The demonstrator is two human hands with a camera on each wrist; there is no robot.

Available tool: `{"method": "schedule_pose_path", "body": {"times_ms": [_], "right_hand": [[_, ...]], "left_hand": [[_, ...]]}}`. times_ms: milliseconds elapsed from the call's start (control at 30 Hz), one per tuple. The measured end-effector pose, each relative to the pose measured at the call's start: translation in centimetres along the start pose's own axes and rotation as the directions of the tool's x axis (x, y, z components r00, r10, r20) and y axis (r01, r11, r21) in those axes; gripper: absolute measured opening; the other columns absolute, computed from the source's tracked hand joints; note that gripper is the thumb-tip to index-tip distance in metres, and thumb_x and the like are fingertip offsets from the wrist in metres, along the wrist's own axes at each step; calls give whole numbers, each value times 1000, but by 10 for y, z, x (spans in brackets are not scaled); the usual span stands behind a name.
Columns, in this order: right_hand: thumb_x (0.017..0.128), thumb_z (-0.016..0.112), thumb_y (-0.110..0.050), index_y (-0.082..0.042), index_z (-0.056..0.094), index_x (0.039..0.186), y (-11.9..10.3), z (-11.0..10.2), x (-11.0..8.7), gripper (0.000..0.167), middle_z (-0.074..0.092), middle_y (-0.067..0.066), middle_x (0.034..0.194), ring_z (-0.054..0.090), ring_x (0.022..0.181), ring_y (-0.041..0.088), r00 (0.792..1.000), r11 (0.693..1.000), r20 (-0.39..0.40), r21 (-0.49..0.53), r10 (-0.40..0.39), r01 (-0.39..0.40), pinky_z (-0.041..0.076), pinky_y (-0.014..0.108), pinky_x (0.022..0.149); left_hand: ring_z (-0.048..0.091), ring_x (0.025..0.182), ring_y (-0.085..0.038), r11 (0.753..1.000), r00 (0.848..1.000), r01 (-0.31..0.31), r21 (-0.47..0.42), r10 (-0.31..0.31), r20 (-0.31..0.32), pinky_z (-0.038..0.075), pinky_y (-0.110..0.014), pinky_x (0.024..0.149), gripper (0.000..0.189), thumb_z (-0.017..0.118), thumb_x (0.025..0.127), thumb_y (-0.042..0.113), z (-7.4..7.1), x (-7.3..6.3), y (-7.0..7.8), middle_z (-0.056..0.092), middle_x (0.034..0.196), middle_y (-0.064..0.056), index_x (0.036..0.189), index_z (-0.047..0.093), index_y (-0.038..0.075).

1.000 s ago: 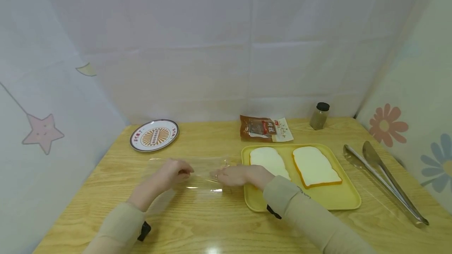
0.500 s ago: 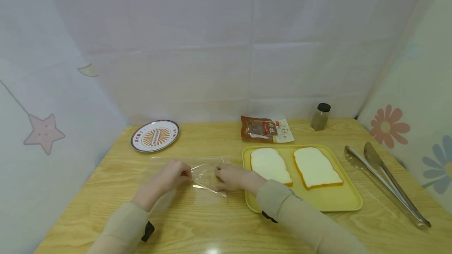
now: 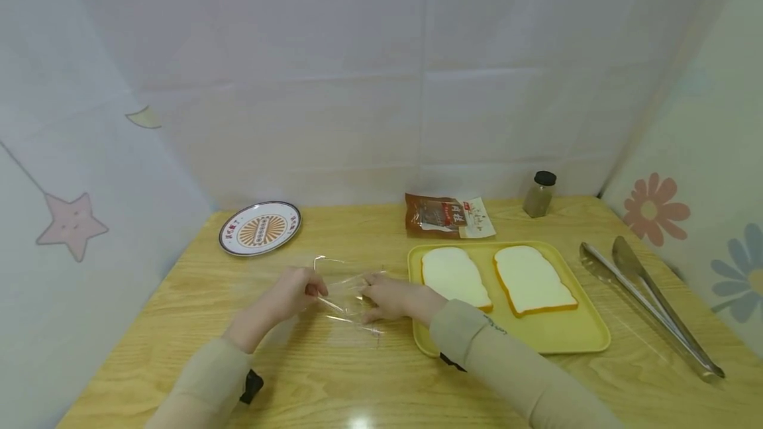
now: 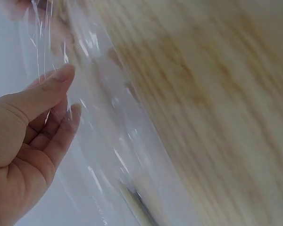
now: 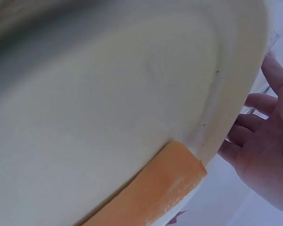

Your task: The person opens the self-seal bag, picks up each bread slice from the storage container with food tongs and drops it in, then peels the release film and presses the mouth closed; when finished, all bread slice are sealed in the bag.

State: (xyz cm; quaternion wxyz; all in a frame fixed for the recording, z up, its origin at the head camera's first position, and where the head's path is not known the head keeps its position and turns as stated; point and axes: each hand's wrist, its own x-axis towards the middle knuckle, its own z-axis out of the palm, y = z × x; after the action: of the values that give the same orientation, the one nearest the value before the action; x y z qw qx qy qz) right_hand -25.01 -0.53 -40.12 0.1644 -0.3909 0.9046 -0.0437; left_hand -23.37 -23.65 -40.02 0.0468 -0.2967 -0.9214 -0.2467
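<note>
A thin, glossy clear plastic bag (image 3: pixel 342 293) lies creased on the wooden table between my two hands. My left hand (image 3: pixel 293 293) pinches its upper layer between thumb and fingers, pulling the film into folds; the left wrist view shows the thumb and fingertips on the film (image 4: pixel 96 52). On the bag's right part rests my right hand (image 3: pixel 390 296), its fingers loosely spread on the plastic. In the right wrist view the tray rim partly hides these fingertips. A yellow tray (image 3: pixel 530 343) with two bread slices (image 3: pixel 456 275) sits under my right forearm.
At the back left lies a round plate (image 3: pixel 261 228) with a printed sunburst. A brown food packet (image 3: pixel 447 217) and a black-capped jar (image 3: pixel 540 196) stand near the back wall. Metal tongs (image 3: pixel 652 310) lie right of the tray.
My right hand has gone from lying flat to loosely bent fingers on the bag. The film has bunched into more folds by my left hand, which pinches throughout.
</note>
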Motion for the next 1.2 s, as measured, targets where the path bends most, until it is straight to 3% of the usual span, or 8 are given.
{"method": "schedule_pose_path", "body": {"times_ms": [233,367,533,733,867,1033,1200], "right_hand": [[90,59,-41,-8,42,141,0,-1,-3,63,22,16,155,19,145,28,1000,1000,8,22,13,-13,24,36,119],[91,58,-41,-8,41,142,0,-2,-2,63,23,15,155,19,145,28,1000,1000,18,6,9,-10,23,36,119],[91,58,-41,-9,35,145,2,-2,-1,67,23,15,155,19,145,28,1000,1000,25,21,3,-3,24,37,119],[90,59,-41,-9,33,146,4,-3,-2,70,21,15,155,19,145,28,1000,999,27,45,-4,2,24,38,119],[90,60,-42,-5,34,144,4,-3,-1,70,24,16,154,23,144,28,1000,999,10,54,-8,8,25,36,119],[86,63,-49,0,44,134,-2,-2,0,70,42,15,144,39,135,25,998,999,-55,14,35,-34,33,32,114],[80,64,-59,-1,35,142,-9,0,1,90,32,16,150,27,142,28,995,995,-35,23,96,-95,27,37,118]], "left_hand": [[54,67,-1,996,999,-41,-84,41,-5,54,-19,62,8,77,74,7,-9,2,0,64,70,0,68,71,8],[58,68,-1,990,1000,-15,-137,17,11,57,-21,66,6,73,79,9,-13,0,1,68,73,-1,73,72,8],[59,68,-1,991,1000,5,-135,-6,-7,55,-20,63,7,70,83,10,-19,-1,2,70,75,-4,77,72,7],[66,73,-16,990,998,53,-132,-57,-29,55,-21,66,6,66,86,11,-28,-2,4,70,80,-7,82,69,7],[66,75,-14,996,999,42,-84,-42,-8,56,-21,67,3,67,85,8,-29,-4,7,70,80,-3,81,67,7],[67,77,-13,1000,1000,-15,-28,15,-8,56,-22,68,5,68,82,1,-23,-3,9,71,83,-6,87,69,1],[65,73,-13,995,997,-59,78,63,-47,55,-22,65,7,70,80,1,-19,-2,10,69,81,-4,86,73,1]]}}
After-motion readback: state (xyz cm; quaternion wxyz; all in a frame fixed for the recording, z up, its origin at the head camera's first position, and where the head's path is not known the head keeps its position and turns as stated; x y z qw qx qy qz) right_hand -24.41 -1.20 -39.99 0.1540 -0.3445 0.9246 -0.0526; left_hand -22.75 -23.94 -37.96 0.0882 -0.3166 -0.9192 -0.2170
